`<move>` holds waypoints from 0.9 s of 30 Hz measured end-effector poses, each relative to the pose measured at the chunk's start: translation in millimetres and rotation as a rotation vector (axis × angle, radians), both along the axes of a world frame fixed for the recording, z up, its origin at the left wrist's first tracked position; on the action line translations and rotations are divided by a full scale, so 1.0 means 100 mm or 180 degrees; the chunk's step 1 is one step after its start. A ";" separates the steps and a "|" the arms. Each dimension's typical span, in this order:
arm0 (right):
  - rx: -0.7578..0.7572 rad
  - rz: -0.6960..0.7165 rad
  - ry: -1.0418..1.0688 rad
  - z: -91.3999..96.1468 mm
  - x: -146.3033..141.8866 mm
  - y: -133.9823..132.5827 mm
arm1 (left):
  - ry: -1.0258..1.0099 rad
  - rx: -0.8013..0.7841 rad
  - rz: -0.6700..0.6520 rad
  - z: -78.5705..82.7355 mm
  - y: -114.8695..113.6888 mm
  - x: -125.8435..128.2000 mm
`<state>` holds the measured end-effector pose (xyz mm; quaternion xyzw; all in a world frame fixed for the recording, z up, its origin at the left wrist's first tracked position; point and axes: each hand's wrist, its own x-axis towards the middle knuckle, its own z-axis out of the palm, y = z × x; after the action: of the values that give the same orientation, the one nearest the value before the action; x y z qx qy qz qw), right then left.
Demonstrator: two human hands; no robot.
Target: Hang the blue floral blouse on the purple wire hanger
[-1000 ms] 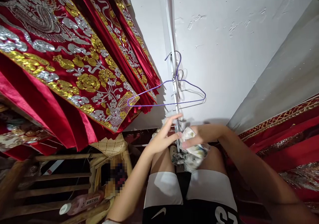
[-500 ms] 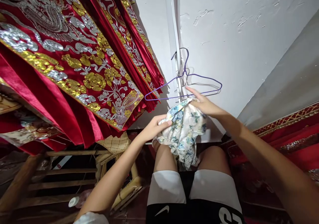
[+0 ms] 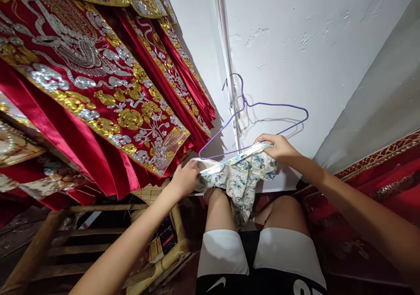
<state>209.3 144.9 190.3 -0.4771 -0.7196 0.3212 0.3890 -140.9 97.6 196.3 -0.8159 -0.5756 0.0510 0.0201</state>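
A white garment with a blue and green floral print [image 3: 243, 183] is stretched between my two hands, its pale top edge spread wide and its lower part drooping in folds over my knees. My left hand [image 3: 186, 179] is closed on the left end of that edge, slightly blurred. At the right end, my right hand [image 3: 277, 148] grips the edge, fingers curled over it. Just beyond the garment, a purple wire hanger [image 3: 275, 105] hangs with its bottom bar close to the top edge. Whether the bar passes inside the cloth I cannot tell.
Red garments with gold and silver sequins [image 3: 131, 120] hang at the left. A white pipe [image 3: 223, 32] runs along the white wall [image 3: 288, 32] behind the hanger. Bamboo furniture [image 3: 179, 234] holding a phone [image 3: 167, 235] stands lower left. Red fabric [image 3: 387, 185] is at the right.
My hands have moved apart, pulling the garment's top edge wider. My left hand shifted left and down. The hanger now appears lower and larger, with its bar nearer the cloth.
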 end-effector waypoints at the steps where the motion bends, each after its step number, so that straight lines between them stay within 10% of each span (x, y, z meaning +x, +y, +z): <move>1: -0.0019 -0.0006 0.0091 0.01 0.01 -0.03 | -0.0008 0.0350 0.0020 0.04 -0.01 0.01; 10: -0.0456 0.0118 0.0539 0.08 -0.19 -0.24 | -0.1498 0.1303 -0.0926 0.54 0.12 0.25; 15: 0.0084 0.0403 0.0621 0.08 -0.32 -0.37 | -0.2537 0.1463 -0.0751 0.62 0.41 0.48; 21: 0.0527 -0.1530 0.0847 0.33 0.32 -0.34 | -0.3014 0.1429 -0.0435 0.75 0.50 0.41; 27: -0.0705 -0.0973 0.1026 0.50 0.72 -0.27 | -0.2989 0.1777 -0.0461 0.87 0.65 0.34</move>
<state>281.4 117.7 240.1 -0.5628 -0.5281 0.4075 0.4882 -106.9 162.5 283.1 -0.7522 -0.4568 -0.4746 -0.0198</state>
